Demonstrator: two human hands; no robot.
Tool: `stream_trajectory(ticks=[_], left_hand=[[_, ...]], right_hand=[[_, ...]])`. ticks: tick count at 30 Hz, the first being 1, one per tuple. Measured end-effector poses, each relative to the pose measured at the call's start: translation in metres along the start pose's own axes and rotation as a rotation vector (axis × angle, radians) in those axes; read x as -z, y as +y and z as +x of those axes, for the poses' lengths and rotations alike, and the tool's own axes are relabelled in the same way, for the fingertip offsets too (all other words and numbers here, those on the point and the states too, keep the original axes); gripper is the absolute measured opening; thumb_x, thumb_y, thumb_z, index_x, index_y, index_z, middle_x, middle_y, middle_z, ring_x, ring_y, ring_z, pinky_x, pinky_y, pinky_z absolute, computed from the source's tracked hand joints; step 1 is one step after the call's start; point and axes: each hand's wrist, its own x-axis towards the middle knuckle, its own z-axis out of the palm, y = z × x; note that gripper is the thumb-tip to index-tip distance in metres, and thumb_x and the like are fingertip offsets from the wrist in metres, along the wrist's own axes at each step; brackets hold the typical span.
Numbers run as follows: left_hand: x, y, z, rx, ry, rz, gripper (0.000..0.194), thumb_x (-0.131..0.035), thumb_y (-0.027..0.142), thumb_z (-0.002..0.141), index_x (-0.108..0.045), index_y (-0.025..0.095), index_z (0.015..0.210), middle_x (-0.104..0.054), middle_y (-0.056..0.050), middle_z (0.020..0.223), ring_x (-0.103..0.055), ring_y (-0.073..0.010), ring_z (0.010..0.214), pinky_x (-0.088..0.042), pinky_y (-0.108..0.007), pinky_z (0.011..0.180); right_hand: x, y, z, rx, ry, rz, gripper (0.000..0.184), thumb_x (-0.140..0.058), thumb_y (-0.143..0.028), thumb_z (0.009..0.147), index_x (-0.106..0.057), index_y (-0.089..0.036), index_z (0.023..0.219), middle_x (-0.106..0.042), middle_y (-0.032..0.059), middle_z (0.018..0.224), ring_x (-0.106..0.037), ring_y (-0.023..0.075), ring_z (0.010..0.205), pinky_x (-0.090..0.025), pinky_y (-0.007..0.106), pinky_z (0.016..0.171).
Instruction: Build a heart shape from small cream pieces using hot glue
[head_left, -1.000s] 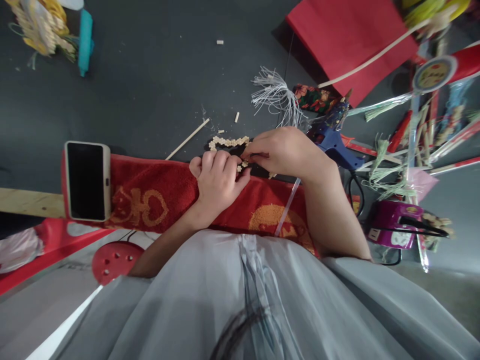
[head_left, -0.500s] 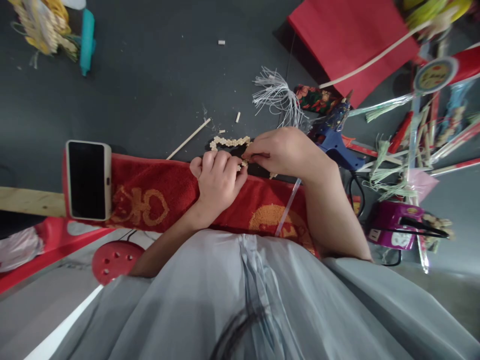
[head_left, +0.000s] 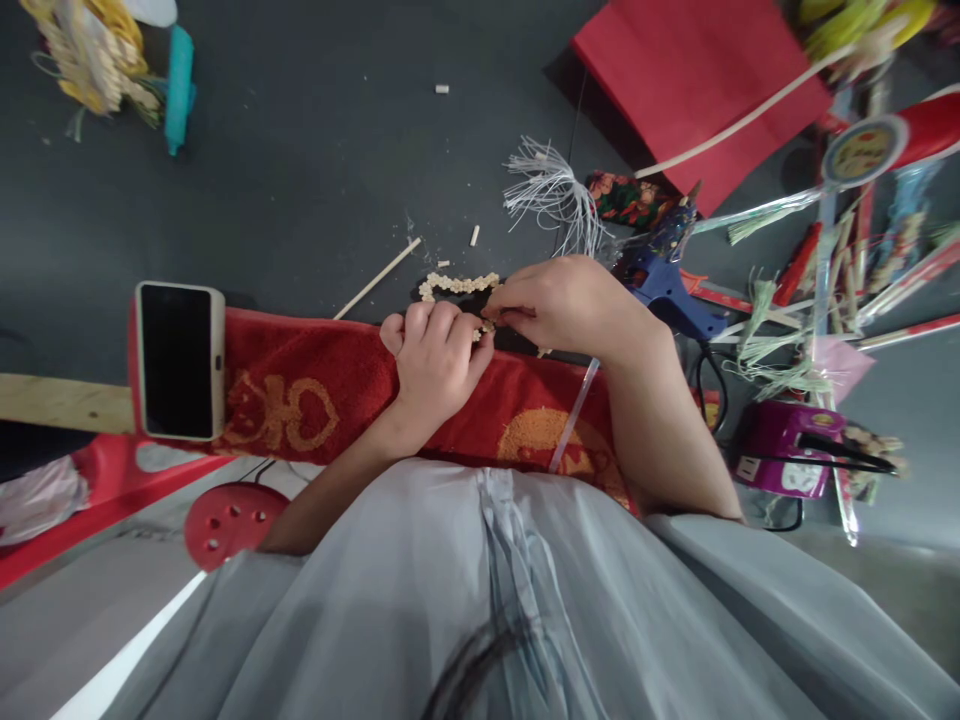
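A string of small cream beads (head_left: pixel 457 284) curves across the dark tabletop just beyond a red towel (head_left: pixel 300 385). My left hand (head_left: pixel 435 362) rests curled on the towel with its fingers closed against the near end of the beads. My right hand (head_left: pixel 566 300) meets it from the right, thumb and fingers pinched on the same bead string. What lies between the fingertips is too small to make out. A clear glue stick (head_left: pixel 574 415) lies on the towel under my right wrist.
A phone (head_left: pixel 180 360) lies on the towel's left end. A blue glue gun (head_left: pixel 667 285), white tassel (head_left: pixel 551 190), red paper (head_left: pixel 697 75), a purple tape dispenser (head_left: pixel 787 455) and several sticks crowd the right. A thin wooden stick (head_left: pixel 375 278) lies near the beads. A teal tool (head_left: pixel 178 85) lies far left.
Both hands stay pinched together on the beads; the right fingertips have shifted slightly left toward the left hand. Nothing else has moved.
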Motion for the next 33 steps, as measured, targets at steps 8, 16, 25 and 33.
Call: stream_trajectory(ticks=[8, 16, 25, 33], left_hand=[[0.001, 0.001, 0.001, 0.064, -0.078, -0.027, 0.014, -0.060, 0.035, 0.092, -0.066, 0.023, 0.087, -0.068, -0.005, 0.089, -0.055, -0.0271, 0.094, -0.026, -0.043, 0.081], [0.003, 0.003, 0.002, 0.057, -0.056, -0.033, 0.013, -0.060, 0.033, 0.092, -0.066, 0.023, 0.088, -0.069, -0.006, 0.089, -0.055, -0.0267, 0.095, -0.027, -0.044, 0.082], [0.002, 0.003, 0.002, 0.062, -0.057, -0.018, 0.014, -0.059, 0.035, 0.093, -0.067, 0.024, 0.087, -0.068, -0.006, 0.089, -0.055, -0.0269, 0.095, -0.027, -0.044, 0.081], [0.000, 0.001, 0.000, 0.088, -0.088, -0.066, 0.015, -0.058, 0.034, 0.093, -0.066, 0.024, 0.087, -0.067, -0.007, 0.091, -0.054, -0.0274, 0.096, -0.027, -0.044, 0.081]], right_hand=[[0.016, -0.001, -0.006, -0.050, 0.016, -0.008, 0.042, -0.052, -0.016, 0.081, -0.073, -0.021, 0.117, -0.076, 0.0042, 0.093, -0.064, 0.0187, 0.076, -0.037, 0.030, 0.065], [0.031, 0.003, -0.018, -0.124, 0.028, -0.029, 0.038, -0.052, -0.021, 0.086, -0.073, -0.029, 0.117, -0.073, 0.0037, 0.086, -0.065, 0.0222, 0.082, -0.043, 0.035, 0.070], [0.016, -0.002, -0.009, -0.024, 0.036, -0.014, 0.033, -0.051, -0.017, 0.086, -0.076, -0.024, 0.105, -0.078, 0.0037, 0.102, -0.069, 0.0214, 0.088, -0.041, 0.031, 0.069], [0.003, -0.004, 0.000, -0.027, -0.027, -0.023, 0.029, -0.051, -0.016, 0.086, -0.077, -0.021, 0.098, -0.077, 0.0056, 0.096, -0.067, 0.0213, 0.085, -0.038, 0.031, 0.067]])
